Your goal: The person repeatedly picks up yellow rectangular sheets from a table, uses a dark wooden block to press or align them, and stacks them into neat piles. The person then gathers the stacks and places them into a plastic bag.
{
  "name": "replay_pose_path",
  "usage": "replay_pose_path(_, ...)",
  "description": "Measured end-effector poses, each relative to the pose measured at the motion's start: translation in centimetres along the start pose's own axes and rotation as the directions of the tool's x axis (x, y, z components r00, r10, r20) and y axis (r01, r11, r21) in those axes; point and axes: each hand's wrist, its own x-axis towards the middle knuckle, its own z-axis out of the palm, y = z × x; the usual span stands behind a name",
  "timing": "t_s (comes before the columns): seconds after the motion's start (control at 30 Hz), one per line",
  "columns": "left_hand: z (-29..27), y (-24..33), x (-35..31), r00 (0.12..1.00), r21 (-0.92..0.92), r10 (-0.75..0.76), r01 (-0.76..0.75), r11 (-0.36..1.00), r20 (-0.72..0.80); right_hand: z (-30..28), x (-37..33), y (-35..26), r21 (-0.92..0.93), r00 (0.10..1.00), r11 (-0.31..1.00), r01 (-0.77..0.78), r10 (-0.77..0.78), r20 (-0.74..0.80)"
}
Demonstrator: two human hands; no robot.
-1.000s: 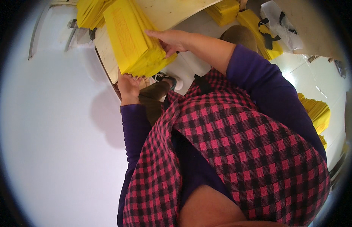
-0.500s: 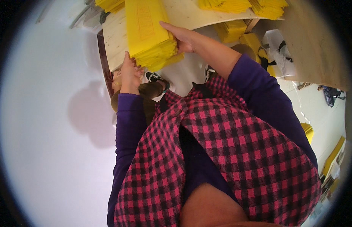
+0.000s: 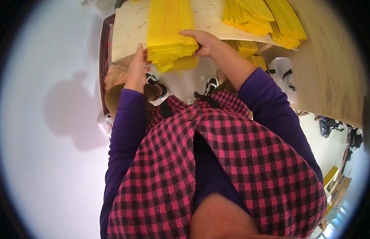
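A thick stack of yellow paper sheets (image 3: 169, 30) with red printing lies at the near edge of a pale wooden table (image 3: 131, 30). Its near ends are uneven and hang slightly past the edge. My right hand (image 3: 204, 42) grips the stack's right side, thumb on top and fingers at its side, partly hidden. Against the left side, near the corner, stands my left hand (image 3: 138, 68), thumb pointing up and fingers apart, their tips partly hidden by the sheets.
More yellow stacks (image 3: 248, 18) lie fanned at the table's right, beside a tall wooden panel (image 3: 326, 75). Below the tabletop are further yellow bundles (image 3: 246, 47) and a white bag (image 3: 282, 75). A white wall (image 3: 41, 159) rises on the left.
The view has shifted, so the table and stacks sit differently in it. Both hands stay at the stack's sides, and its near ends look a little more level.
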Motion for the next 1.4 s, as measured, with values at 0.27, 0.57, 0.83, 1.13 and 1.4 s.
replay_pose_path(0.27, -2.6, -1.9, -1.5, 0.974, -0.018, 0.218, -0.22, 0.975, -0.065, 0.9, -0.7, -1.2, 0.004, 0.993, 0.994, 0.105, -0.105, -0.05)
replay_pose_path(0.57, -0.3, -4.7, -5.4, 0.937, -0.308, 0.13, -0.026, 0.951, 0.323, 2.5, -1.6, -4.1, 0.008, 0.988, 0.991, 0.131, -0.129, -0.087)
replay_pose_path(0.83, 3.5, -3.4, -6.5, 0.933, -0.24, 0.05, 0.039, 0.97, 0.355, 2.5, -1.6, -4.1, -0.03, 0.986, 0.989, 0.145, -0.147, -0.083)
replay_pose_path(1.13, 1.7, -5.4, -5.3, 0.99, -0.236, -0.064, 0.093, 0.967, 0.128, 1.2, -1.4, -2.5, 0.03, 0.989, 0.99, 0.137, -0.135, -0.067)
replay_pose_path(1.4, 1.9, -6.0, -4.7, 0.998, -0.352, -0.05, 0.062, 0.934, 0.044, 0.4, -1.5, -1.4, 0.017, 0.987, 0.989, 0.145, -0.143, -0.07)
